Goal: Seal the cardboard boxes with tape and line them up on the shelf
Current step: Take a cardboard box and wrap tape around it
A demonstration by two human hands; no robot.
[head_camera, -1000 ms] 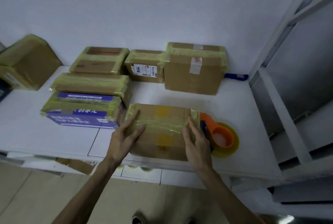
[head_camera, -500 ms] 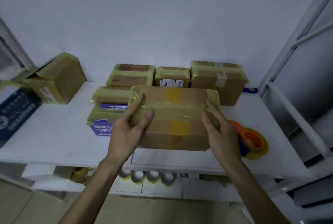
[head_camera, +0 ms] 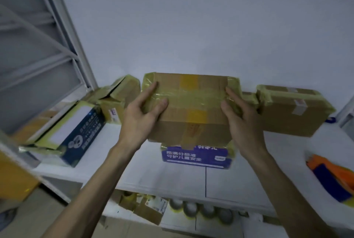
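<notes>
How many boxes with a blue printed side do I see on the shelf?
2. One blue box lies at the left end of the shelf; the other blue box shows just below the held box, which may hide more.

Held box (head_camera: 191, 107) covers most of the purple-printed box (head_camera: 195, 156) and nearly all of a small box (head_camera: 249, 97) behind it. Tape dispenser (head_camera: 333, 176) is cut off at the right edge. Blue box (head_camera: 76, 138) on my left is blurred, print unreadable. Tape rolls (head_camera: 193, 208) are half hidden under the shelf (head_camera: 172, 176) lip.
</notes>
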